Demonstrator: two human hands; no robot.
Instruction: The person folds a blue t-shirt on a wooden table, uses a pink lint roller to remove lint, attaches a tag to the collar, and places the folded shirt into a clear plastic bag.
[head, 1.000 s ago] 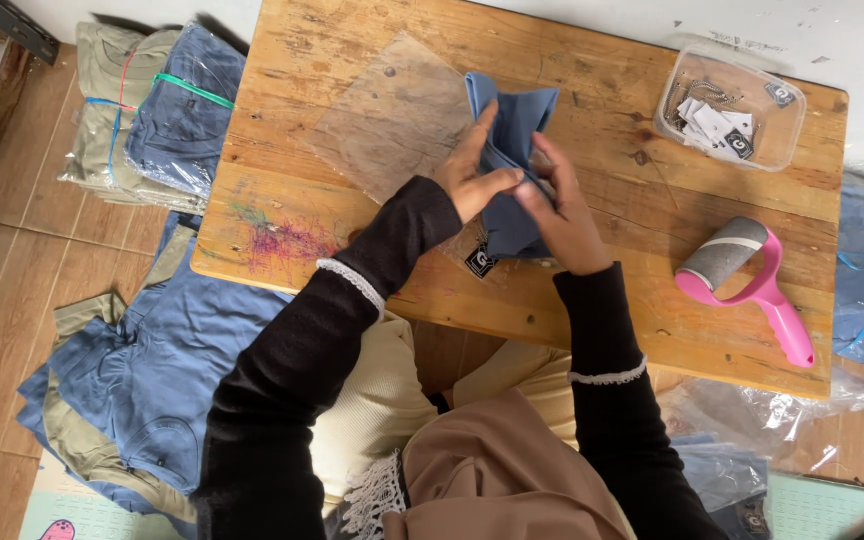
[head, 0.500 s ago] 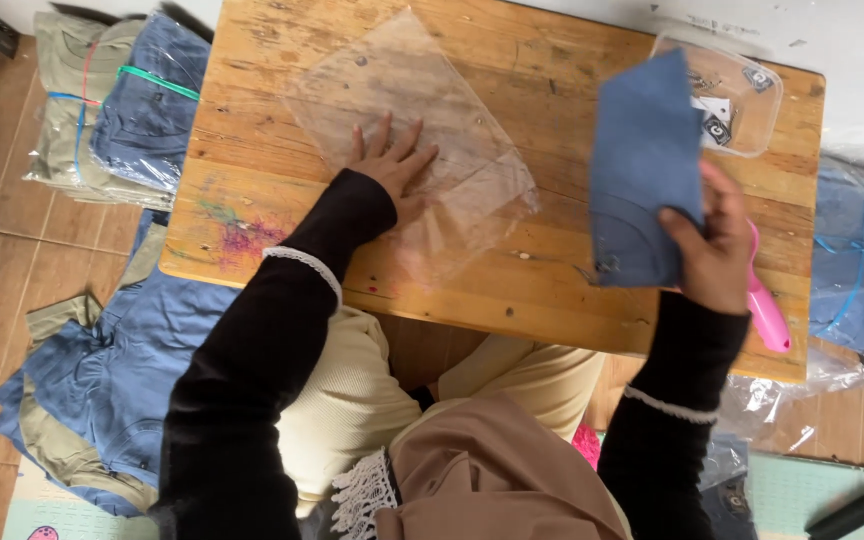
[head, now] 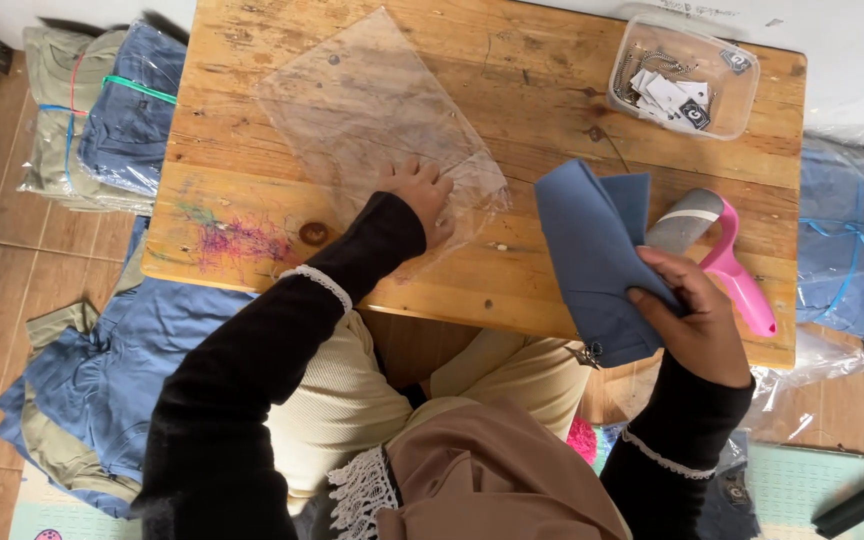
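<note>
Folded cloth (head: 592,255) pinched in right hand (head: 697,320): soft, light, best held at fold. Left hand (head: 420,195) spread flat on slippery bag (head: 377,110).

- I take the wooden table (head: 252,215) as my landmark; everything below sits relative to it.
- The clear plastic bag (head: 372,110) lies flat on the table's middle, toward the far edge.
- My left hand (head: 420,192) rests on the bag's near corner.
- My right hand (head: 697,320) holds the folded cloth (head: 597,260) over the table's near right part.
- The lint roller (head: 722,255) lies on the table just right of the cloth.
- The plastic box (head: 684,78) stands on the far right corner, with tags (head: 667,95) inside it.
- Bagged clothes (head: 102,120) lie on the floor left of the table.
- More bagged clothes (head: 847,235) lie right of it.
- Loose garments (head: 92,370) lie on the floor at the near left.
</note>
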